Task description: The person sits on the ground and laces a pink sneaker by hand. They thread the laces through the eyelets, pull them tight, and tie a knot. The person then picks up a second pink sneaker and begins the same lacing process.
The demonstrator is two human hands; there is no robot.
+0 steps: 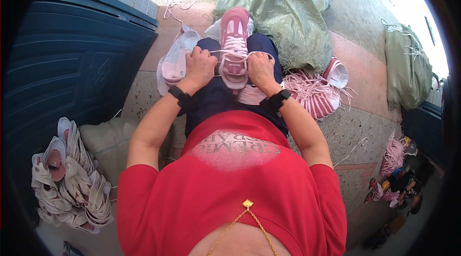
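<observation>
Two bare hands meet over a pink and white sneaker [234,47] that lies on the person's lap, toe pointing to twelve o'clock, heel toward the body. The left hand [200,66] sits at nine o'clock of the shoe, fingers curled shut on a white lace [229,54] end; the right hand [260,69] sits at three o'clock, likewise closed on the other end, so the lace stretches taut across the tongue between them. Both wrists wear dark bands, and the forearms come up from six o'clock, elbows spread wide, knuckles upward. Judging by its look, the shoe is light, with a soft padded upper and a firmer rubbery sole; it would hold steady if pinned by the sole or heel against the thighs, while the lace, thin and limp, is best pinched near its tips. At nine o'clock of the left hand another pale pink shoe [175,64] lies partly under it. At three o'clock of the right hand a heap of pink shoes with loose laces [314,93] rests on the stone floor [345,131]. A large green woven sack [278,11] lies at twelve to one o'clock, a second sack [407,66] further at three. At eight o'clock a stack of pale shoe parts [69,179] leans beside a dark blue door [72,64]
</observation>
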